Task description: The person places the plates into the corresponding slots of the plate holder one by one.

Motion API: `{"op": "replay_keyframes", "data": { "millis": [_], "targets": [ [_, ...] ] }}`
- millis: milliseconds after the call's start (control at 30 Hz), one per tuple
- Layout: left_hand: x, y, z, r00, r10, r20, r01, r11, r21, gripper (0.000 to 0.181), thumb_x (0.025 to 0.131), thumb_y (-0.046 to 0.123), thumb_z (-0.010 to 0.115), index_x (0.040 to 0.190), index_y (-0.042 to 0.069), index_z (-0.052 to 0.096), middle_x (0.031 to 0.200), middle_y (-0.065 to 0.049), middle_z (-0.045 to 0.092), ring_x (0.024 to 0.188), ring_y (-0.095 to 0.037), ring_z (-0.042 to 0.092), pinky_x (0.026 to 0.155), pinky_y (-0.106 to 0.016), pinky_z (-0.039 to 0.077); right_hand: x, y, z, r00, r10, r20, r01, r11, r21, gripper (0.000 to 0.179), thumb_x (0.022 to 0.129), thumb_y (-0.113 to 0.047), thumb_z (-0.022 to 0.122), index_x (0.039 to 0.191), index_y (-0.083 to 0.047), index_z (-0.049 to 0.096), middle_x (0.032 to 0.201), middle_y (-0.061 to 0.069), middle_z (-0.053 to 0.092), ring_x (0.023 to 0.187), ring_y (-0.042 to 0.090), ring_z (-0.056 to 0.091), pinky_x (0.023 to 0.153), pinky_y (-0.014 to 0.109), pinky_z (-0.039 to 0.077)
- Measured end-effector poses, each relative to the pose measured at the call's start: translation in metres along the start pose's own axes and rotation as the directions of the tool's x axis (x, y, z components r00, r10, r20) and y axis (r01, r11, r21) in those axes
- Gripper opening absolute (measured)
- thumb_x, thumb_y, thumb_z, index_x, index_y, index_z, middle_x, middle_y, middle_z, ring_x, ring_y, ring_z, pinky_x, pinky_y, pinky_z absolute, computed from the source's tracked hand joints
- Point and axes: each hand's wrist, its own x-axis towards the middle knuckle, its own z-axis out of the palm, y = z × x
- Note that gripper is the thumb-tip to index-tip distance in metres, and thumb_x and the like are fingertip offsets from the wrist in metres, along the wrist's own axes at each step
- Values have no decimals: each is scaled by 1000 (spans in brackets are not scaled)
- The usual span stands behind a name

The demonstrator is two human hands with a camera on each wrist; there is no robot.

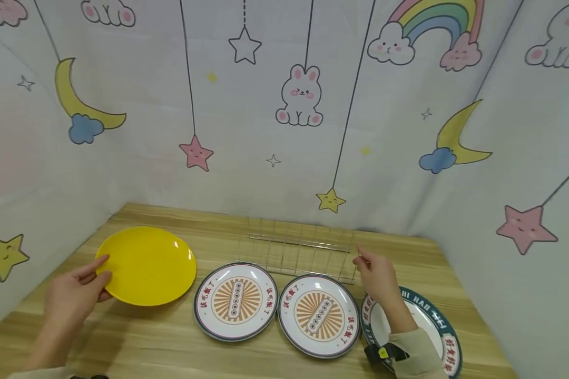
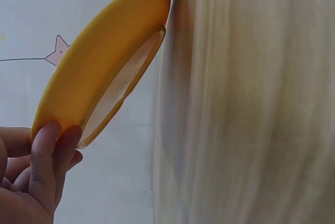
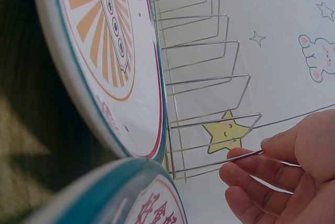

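Note:
My left hand (image 1: 78, 295) grips a yellow plate (image 1: 147, 266) by its left edge, thumb on top and fingers beneath. The left wrist view shows the plate's underside (image 2: 99, 67) tilted above the wooden table. At the back of the table stands a wire dish rack (image 1: 298, 250) with a row of upright loops. My right hand (image 1: 378, 273) pinches the end loop at the rack's right side between thumb and forefinger, as the right wrist view (image 3: 277, 166) also shows. No plate stands in the rack.
Two white plates with orange ray prints, a left one (image 1: 235, 301) and a right one (image 1: 319, 316), lie side by side before the rack. A larger green-rimmed plate (image 1: 429, 300) lies under my right forearm. A patterned cloth (image 1: 246, 173) hangs behind the table (image 1: 170, 347).

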Motion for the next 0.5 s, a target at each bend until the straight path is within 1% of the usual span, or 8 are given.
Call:
{"op": "replay_keyframes", "data": {
  "millis": [67, 100, 167, 200, 267, 300, 400, 500],
  "targets": [
    [1, 3, 0, 1000, 3, -20, -4, 999, -41, 55, 98, 23, 61, 143, -3, 43, 112, -2, 67, 64, -10, 70, 59, -25, 58, 0, 1, 0, 1000, 0, -8, 0, 1000, 2, 41, 99, -4, 56, 140, 2, 51, 104, 16, 72, 91, 29, 70, 64, 30, 55],
    [1, 5, 0, 1000, 5, -27, -6, 998, -64, 55, 98, 23, 62, 143, -3, 43, 105, 8, 68, 63, -10, 70, 58, -25, 58, 0, 1, 1, 1000, 1, -9, -1, 1000, 2, 41, 99, -4, 57, 140, 1, 52, 104, 16, 72, 91, 29, 69, 63, 29, 54],
    [2, 10, -1, 999, 0, -36, -4, 994, -105, 56, 97, 24, 63, 144, 0, 43, 93, 26, 65, 62, -10, 70, 57, -24, 57, 1, 2, 1, 1000, 2, -11, -2, 1000, 9, 41, 99, -4, 57, 140, 1, 52, 104, 16, 72, 89, 27, 69, 61, 28, 53],
    [2, 13, -1, 999, 1, -38, -6, 992, -128, 56, 97, 23, 64, 144, 0, 43, 89, 30, 63, 62, -10, 70, 56, -24, 57, 1, 1, 1, 1000, -1, -12, 1, 1000, 10, 41, 99, -4, 57, 139, 1, 52, 104, 15, 72, 88, 26, 69, 60, 26, 52],
    [2, 20, -1, 999, 4, -42, -11, 987, -158, 56, 97, 22, 65, 144, 2, 43, 86, 34, 60, 62, -10, 70, 56, -23, 57, 1, 1, 1, 1000, -3, -11, 4, 1000, 15, 41, 99, -4, 57, 139, 1, 52, 103, 15, 73, 86, 26, 68, 57, 26, 49],
    [2, 23, 0, 999, 4, -43, -12, 985, -172, 56, 96, 22, 65, 144, 3, 44, 86, 34, 61, 62, -9, 70, 57, -23, 57, 1, 1, 1, 1000, -5, -10, 5, 1000, 15, 41, 99, -4, 57, 139, 1, 52, 103, 15, 73, 86, 26, 68, 57, 25, 49],
    [4, 33, 2, 999, 13, -44, -21, 980, -200, 55, 96, 22, 66, 144, 5, 45, 90, 29, 64, 65, -7, 70, 59, -21, 57, -1, 0, -1, 1000, 1, -6, -1, 1000, 27, 41, 99, -3, 57, 140, 1, 52, 102, 16, 72, 85, 27, 69, 54, 25, 48],
    [3, 43, 5, 999, 22, -50, -31, 980, -196, 56, 95, 25, 68, 143, 7, 47, 96, 27, 64, 67, -5, 70, 61, -21, 57, -1, -1, -1, 1000, 13, -1, -13, 999, 42, 42, 99, -2, 56, 141, 0, 51, 101, 16, 72, 86, 29, 69, 53, 24, 49]
  ]
}}
